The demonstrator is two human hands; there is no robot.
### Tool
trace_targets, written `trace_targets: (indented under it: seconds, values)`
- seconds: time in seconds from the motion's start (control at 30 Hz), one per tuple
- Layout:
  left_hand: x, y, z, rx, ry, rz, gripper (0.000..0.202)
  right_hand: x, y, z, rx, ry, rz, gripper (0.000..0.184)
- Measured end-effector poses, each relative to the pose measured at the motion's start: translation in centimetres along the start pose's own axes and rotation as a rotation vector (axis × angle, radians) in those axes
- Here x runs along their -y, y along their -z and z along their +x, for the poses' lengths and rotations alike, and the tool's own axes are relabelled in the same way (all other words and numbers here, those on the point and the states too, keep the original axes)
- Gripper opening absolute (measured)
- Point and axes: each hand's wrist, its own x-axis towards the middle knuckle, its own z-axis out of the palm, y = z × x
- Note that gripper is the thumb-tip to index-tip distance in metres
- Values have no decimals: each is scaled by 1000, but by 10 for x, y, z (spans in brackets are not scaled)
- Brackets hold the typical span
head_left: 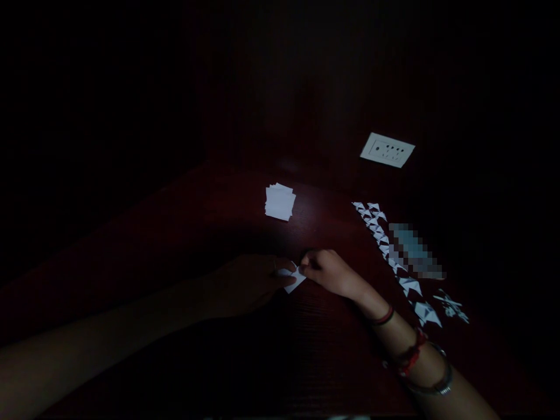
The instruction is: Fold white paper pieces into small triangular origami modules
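Note:
A small piece of white paper (296, 281) lies between my two hands, close to the dark red table surface. My left hand (256, 283), deep in shadow, grips its left side, thumb and fingertip pinching a partly folded edge. On the paper's upper right corner, the fingers of my right hand (326, 270) are closed in a pinch. Bracelets circle the right wrist and forearm. Beyond both hands sits a loose stack of white paper squares (280, 203). The dim light hides the exact folds of the held paper.
Several folded white paper pieces (380, 236) run in a line along the right. Beside them are a pixelated blue-grey object (413, 251) and a little heap of thin white scraps (450, 306). A white socket plate (387, 150) is at the back right. Darkness covers the surroundings.

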Motion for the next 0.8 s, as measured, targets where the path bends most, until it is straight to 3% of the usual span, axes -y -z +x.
trace_targets:
  seconds: [0.17,0.4,0.57,0.7,0.8]
  values:
    - [-3,6,6,78,-4,15,39,2,3,1,22,-19,-4,13]
    - [-7,7,8,74,-13,28,35,3,3,1,21,-62,63,10]
    - [-10,9,10,127,10,75,35,-3,0,1,-51,-60,148,7]
    - [-7,2,6,116,16,73,41,-6,4,-7,-164,119,134,12]
    - [-3,-4,2,65,-1,63,40,-4,11,-15,-93,332,29,18]
